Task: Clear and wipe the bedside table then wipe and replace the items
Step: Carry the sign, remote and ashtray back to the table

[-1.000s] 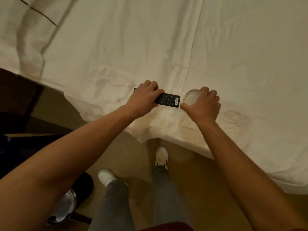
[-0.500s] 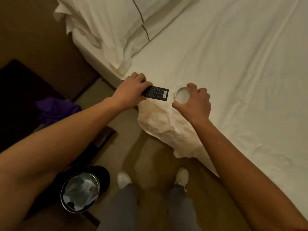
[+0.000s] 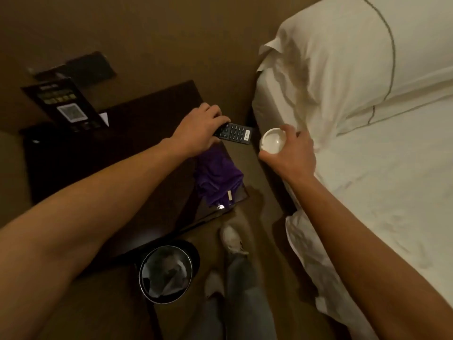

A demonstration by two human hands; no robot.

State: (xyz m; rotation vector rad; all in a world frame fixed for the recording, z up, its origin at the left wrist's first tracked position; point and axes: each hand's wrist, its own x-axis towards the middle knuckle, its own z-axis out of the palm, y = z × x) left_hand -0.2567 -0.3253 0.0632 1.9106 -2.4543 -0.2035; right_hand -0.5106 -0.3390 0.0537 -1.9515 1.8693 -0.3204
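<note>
My left hand [image 3: 198, 130] grips a black remote control [image 3: 234, 133] over the right edge of the dark bedside table [image 3: 127, 148]. My right hand [image 3: 291, 149] holds a small round white dish [image 3: 272, 141] in the gap between the table and the bed. A purple cloth [image 3: 217, 176] lies crumpled on the table's right front part, just below my left hand. A black card stand with a QR code [image 3: 66, 106] stands at the table's back left.
The white bed [image 3: 380, 180] with a pillow [image 3: 343, 57] fills the right side. A round bin [image 3: 166, 273] with a liner stands on the floor in front of the table. My feet [image 3: 231, 239] are on the brown floor between table and bed.
The view has swung left from the bed to the bedside table. Both hands have carried the remote and the white dish off the bed toward the table.
</note>
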